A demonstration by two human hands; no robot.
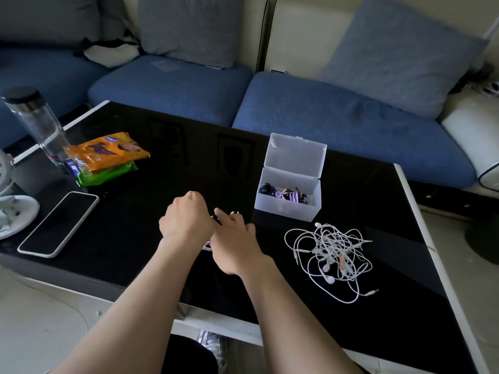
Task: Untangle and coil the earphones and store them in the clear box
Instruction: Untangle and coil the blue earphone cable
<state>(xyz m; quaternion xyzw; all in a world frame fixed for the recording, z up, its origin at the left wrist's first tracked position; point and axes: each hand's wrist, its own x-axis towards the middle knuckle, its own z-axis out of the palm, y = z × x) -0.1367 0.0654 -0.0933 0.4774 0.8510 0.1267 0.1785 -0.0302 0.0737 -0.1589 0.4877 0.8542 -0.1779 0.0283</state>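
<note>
My left hand and my right hand meet over the middle of the black table. Both hold a white earphone cable, mostly hidden behind them; a loop shows below my left wrist and white tips show above my right fingers. My left hand is curled into a fist round the cable. My right hand pinches it with one finger raised. A tangled heap of white earphones lies to the right. The clear box stands behind it with its lid up, holding dark and purple coiled earphones.
A phone lies face up at the left. Behind it are orange and green snack packs, a clear bottle and a white stand. A blue sofa runs along the table's far side.
</note>
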